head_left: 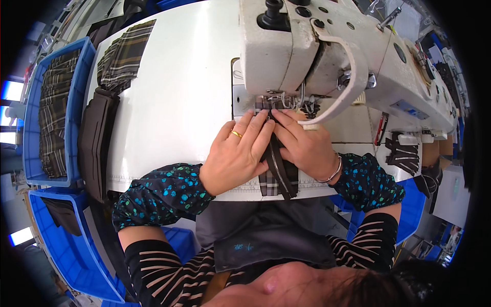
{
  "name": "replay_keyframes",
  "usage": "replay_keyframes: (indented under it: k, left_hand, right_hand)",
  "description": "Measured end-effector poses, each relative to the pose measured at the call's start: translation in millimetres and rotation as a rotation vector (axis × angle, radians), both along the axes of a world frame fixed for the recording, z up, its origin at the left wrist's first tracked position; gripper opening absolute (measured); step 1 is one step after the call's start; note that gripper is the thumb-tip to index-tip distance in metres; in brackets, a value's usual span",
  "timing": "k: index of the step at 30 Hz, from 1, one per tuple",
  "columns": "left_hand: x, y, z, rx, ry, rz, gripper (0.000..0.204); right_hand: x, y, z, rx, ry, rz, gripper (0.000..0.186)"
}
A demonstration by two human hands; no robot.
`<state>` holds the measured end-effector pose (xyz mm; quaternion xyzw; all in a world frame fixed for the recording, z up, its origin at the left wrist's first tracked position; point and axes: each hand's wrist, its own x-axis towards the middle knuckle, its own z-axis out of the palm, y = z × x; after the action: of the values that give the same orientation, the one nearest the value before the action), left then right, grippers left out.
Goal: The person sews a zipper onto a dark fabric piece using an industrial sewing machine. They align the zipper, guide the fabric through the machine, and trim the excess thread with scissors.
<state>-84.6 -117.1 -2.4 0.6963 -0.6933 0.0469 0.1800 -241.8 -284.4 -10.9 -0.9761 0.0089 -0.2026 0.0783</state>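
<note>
A dark zipper lies on a strip of plaid fabric that runs up under the presser foot of a white sewing machine. My left hand, with a gold ring, rests on the zipper and fabric, fingers stretched out toward the foot. My right hand lies on the right side of the same piece, fingers extended and tips just below the needle area. Both hands' fingertips are close together at the top of the zipper. What is under the fingers is hidden.
At left stand blue bins, one holding plaid pieces, beside stacked dark fabric and plaid pieces on the white table. Right of the machine are red-handled scissors and several zippers. More blue bins sit below.
</note>
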Motion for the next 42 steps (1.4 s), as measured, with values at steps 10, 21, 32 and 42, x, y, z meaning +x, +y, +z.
replay_keyframes:
  k: [10, 21, 32, 42]
  left_hand:
    - [-1, 7, -7, 0.037, -0.095, 0.0, 0.082]
    - [2, 2, -7, 0.093, -0.179, 0.018, 0.093]
    - [15, -4, -4, 0.106, -0.176, -0.008, 0.101]
    - [11, 2, -2, 0.102, -0.159, -0.061, 0.1]
  right_hand:
    - [0, 4, 4, -0.131, -0.025, -0.012, 0.04]
    - [1, 8, 2, -0.134, 0.024, -0.055, 0.043]
    - [-1, 9, 4, -0.089, 0.172, -0.087, 0.079]
    - [-2, 13, 1, -0.126, 0.039, -0.045, 0.042]
